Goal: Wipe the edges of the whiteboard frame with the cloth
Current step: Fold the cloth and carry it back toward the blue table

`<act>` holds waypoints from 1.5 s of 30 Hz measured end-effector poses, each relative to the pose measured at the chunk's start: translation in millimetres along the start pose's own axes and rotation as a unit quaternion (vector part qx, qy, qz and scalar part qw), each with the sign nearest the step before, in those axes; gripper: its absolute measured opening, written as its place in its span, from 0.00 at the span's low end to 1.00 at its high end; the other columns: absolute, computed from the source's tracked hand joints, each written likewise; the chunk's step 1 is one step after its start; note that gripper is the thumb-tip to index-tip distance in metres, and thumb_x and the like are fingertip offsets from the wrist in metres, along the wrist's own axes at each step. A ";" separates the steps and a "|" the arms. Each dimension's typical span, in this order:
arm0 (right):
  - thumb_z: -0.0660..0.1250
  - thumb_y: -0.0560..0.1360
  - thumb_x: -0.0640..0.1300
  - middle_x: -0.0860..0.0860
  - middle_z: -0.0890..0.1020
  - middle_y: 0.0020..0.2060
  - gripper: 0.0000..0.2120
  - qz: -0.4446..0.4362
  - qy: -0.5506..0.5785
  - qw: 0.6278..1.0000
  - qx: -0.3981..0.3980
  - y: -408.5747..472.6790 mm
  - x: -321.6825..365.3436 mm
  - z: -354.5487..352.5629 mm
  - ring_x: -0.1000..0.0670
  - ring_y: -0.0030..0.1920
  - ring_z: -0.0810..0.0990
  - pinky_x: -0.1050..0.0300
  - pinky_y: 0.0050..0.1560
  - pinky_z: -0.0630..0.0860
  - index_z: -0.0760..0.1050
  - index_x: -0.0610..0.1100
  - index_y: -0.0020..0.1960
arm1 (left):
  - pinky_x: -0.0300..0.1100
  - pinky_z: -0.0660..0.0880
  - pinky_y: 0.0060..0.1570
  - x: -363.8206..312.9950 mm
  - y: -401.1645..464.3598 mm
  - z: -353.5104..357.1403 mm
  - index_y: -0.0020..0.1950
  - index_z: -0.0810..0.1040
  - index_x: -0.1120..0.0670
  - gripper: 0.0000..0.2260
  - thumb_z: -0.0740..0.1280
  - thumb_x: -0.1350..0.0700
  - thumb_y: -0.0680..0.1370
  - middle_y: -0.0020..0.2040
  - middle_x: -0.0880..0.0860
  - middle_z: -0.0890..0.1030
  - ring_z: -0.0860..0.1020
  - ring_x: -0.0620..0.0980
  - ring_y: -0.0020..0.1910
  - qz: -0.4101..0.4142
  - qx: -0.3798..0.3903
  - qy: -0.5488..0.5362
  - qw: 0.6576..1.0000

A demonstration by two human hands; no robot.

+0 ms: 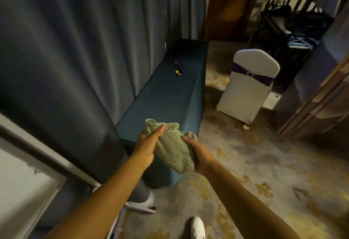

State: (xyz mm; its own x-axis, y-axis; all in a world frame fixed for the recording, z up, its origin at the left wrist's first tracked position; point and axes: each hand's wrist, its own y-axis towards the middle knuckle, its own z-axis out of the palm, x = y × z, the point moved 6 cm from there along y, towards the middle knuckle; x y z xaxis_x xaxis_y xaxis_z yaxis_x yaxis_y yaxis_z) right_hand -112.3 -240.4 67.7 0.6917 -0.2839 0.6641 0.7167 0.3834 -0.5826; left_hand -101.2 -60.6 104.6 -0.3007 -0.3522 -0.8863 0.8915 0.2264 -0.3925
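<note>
Cloth gathered in both hands, whiteboard frame not yet touched.

The left hand (146,145) grips the upper end of the green knitted cloth (172,144), thumb and fingers curled into a fold, while the right hand (199,155) cups and grasps its lower right side; it seems the person is bunching it into a pad that will fit a narrow edge. The cloth hangs in the air over the near end of the long table draped in dark cloth (170,91), apart from it. The whiteboard frame (47,155) runs as a pale bar at the lower left of the view, well clear of both hands, so wiping has yet to begin. Small markers (177,69) lie near the table's far end, beside the curtain (75,40).
</note>
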 end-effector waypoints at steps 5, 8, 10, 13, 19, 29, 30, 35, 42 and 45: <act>0.80 0.68 0.47 0.42 0.87 0.47 0.24 0.022 -0.135 0.990 -0.031 71.0 75.2 -18.2 0.42 0.47 0.87 0.49 0.41 0.83 0.78 0.40 0.60 | 0.51 0.83 0.56 -11.2 62.7 17.3 0.59 0.84 0.53 0.12 0.79 0.52 0.77 0.56 0.55 0.88 0.86 0.55 0.56 -0.012 -0.070 -0.026 0.997; 0.80 0.69 0.46 0.45 0.88 0.43 0.19 0.006 -0.216 0.976 -0.041 114.8 112.4 -21.5 0.45 0.44 0.87 0.52 0.41 0.83 0.80 0.43 0.56 | 0.55 0.84 0.60 -15.5 91.4 12.5 0.62 0.83 0.56 0.15 0.78 0.53 0.78 0.58 0.57 0.88 0.87 0.57 0.58 0.005 -0.121 -0.028 0.992; 0.81 0.66 0.49 0.46 0.87 0.44 0.17 0.000 -0.273 0.961 -0.050 143.6 133.0 -22.3 0.45 0.45 0.87 0.49 0.48 0.83 0.81 0.48 0.52 | 0.57 0.83 0.61 -14.0 112.6 5.2 0.63 0.83 0.59 0.15 0.77 0.55 0.79 0.58 0.59 0.88 0.87 0.59 0.58 0.005 -0.148 -0.026 0.989; 0.81 0.66 0.51 0.51 0.85 0.42 0.13 -0.018 -0.358 0.931 -0.068 188.9 155.0 -20.3 0.50 0.43 0.83 0.51 0.50 0.79 0.80 0.52 0.45 | 0.53 0.84 0.51 -6.6 139.7 -6.1 0.62 0.79 0.58 0.13 0.76 0.60 0.80 0.59 0.59 0.85 0.85 0.55 0.51 -0.011 -0.169 -0.008 0.985; 0.75 0.73 0.51 0.52 0.80 0.46 0.15 -0.039 -0.521 0.851 -0.046 268.0 161.9 -1.6 0.49 0.48 0.79 0.57 0.50 0.70 0.79 0.49 0.57 | 0.42 0.79 0.42 13.2 188.7 -32.7 0.72 0.77 0.55 0.20 0.75 0.60 0.81 0.58 0.54 0.79 0.78 0.47 0.45 -0.038 -0.191 0.098 0.976; 0.76 0.73 0.47 0.49 0.81 0.50 0.19 -0.053 -0.622 0.780 -0.049 347.5 155.7 6.3 0.46 0.53 0.79 0.57 0.52 0.73 0.79 0.46 0.62 | 0.52 0.79 0.63 48.5 253.2 -63.7 0.78 0.71 0.62 0.27 0.73 0.67 0.79 0.70 0.65 0.78 0.79 0.63 0.67 -0.104 -0.166 0.223 0.955; 0.75 0.73 0.46 0.48 0.81 0.51 0.18 -0.045 -0.626 0.777 -0.050 351.0 154.5 3.1 0.45 0.54 0.80 0.55 0.54 0.75 0.80 0.46 0.62 | 0.54 0.78 0.66 53.0 254.7 -63.0 0.77 0.72 0.62 0.27 0.74 0.66 0.79 0.70 0.65 0.79 0.79 0.64 0.68 -0.109 -0.169 0.244 0.949; 0.71 0.75 0.44 0.43 0.83 0.53 0.13 -0.026 -0.662 0.748 -0.037 376.3 150.6 -5.6 0.40 0.54 0.82 0.44 0.57 0.79 0.81 0.44 0.60 | 0.49 0.79 0.61 72.4 259.5 -63.4 0.73 0.76 0.61 0.21 0.74 0.65 0.80 0.68 0.62 0.82 0.81 0.61 0.66 -0.134 -0.202 0.272 0.932; 0.69 0.76 0.52 0.44 0.80 0.60 0.22 -0.059 -0.730 0.679 -0.050 396.8 152.8 -6.1 0.40 0.59 0.78 0.48 0.55 0.77 0.73 0.51 0.68 | 0.53 0.72 0.71 81.9 253.9 -65.5 0.83 0.67 0.52 0.31 0.74 0.54 0.81 0.79 0.59 0.73 0.73 0.61 0.77 -0.152 -0.222 0.397 0.878; 0.69 0.76 0.54 0.46 0.70 0.72 0.33 -0.171 -0.750 0.636 -0.053 394.0 155.4 2.7 0.42 0.71 0.68 0.42 0.69 0.67 0.61 0.50 0.77 | 0.58 0.68 0.77 67.3 252.8 -57.9 0.84 0.66 0.53 0.34 0.72 0.45 0.82 0.82 0.60 0.67 0.66 0.62 0.82 -0.082 -0.224 0.549 0.801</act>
State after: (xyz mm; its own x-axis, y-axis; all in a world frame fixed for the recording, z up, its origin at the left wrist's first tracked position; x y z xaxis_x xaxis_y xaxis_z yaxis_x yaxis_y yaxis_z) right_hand 277.3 -131.0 -57.3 -0.3141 0.8541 0.4146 0.8591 0.4415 -0.2587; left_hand 84.3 25.6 -68.5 -0.7377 0.5439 -0.3999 0.6720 0.6484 -0.3577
